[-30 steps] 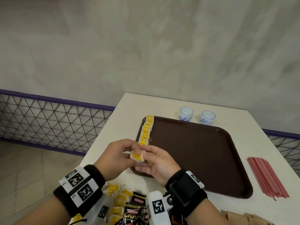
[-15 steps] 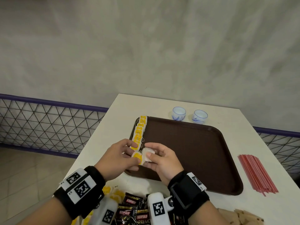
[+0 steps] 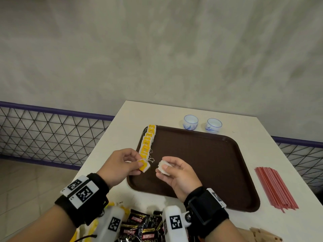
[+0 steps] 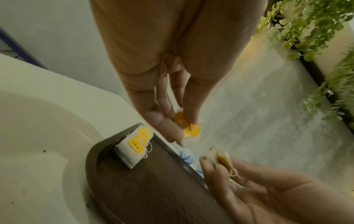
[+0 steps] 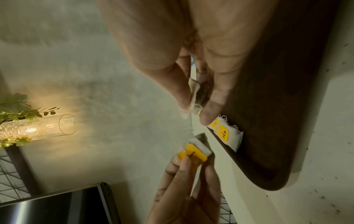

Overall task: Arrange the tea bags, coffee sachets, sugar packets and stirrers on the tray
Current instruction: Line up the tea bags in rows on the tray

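Head view: the left hand point(image 3: 120, 165) is pinching a yellow-tagged tea bag point(image 3: 144, 165) over the tray point(image 3: 201, 165)'s near left rim; the right hand point(image 3: 176, 173) is pinching a white bag point(image 3: 163, 167). A row of tea bags point(image 3: 147, 142) is running lengthwise along the left rim.

Left wrist view: thumb and fingers point(image 4: 191, 106) are closing on the tag.

Right wrist view: the white bag is standing edge-on between fingertips point(image 5: 212, 109).
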